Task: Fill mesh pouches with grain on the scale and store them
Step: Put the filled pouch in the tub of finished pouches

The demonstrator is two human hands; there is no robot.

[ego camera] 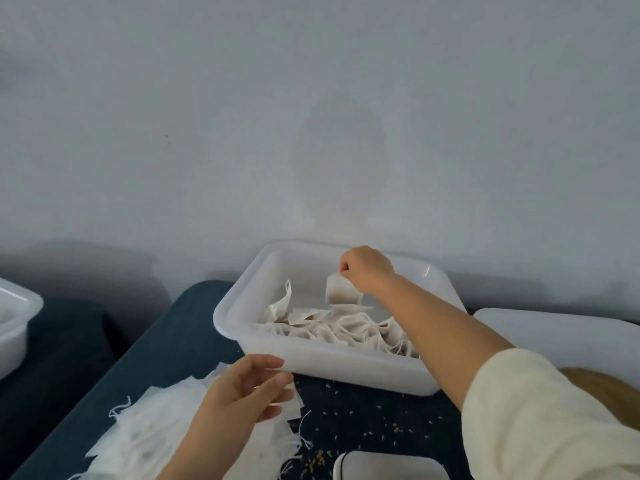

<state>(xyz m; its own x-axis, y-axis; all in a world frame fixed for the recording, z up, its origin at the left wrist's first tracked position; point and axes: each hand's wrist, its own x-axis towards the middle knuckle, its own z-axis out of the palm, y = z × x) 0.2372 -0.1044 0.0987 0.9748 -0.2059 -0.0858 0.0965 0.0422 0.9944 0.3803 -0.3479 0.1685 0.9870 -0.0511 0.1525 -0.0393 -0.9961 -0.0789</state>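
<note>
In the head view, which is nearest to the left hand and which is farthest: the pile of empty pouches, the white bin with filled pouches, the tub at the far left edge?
From the left hand, nearest first:
1. pile of empty pouches: directly under and beside the hand.
2. white bin: just ahead, to the right.
3. tub: far left, on another surface.

White plastic bin (pixel 242 317) holds off-white pouches (pixel 341 329); the tablecloth (pixel 180 341) is dark blue — speckled with tan grain (pixel 317 457). Sleeve (pixel 540 420) — cream; wall (pixel 311 116) pale grey.
</note>
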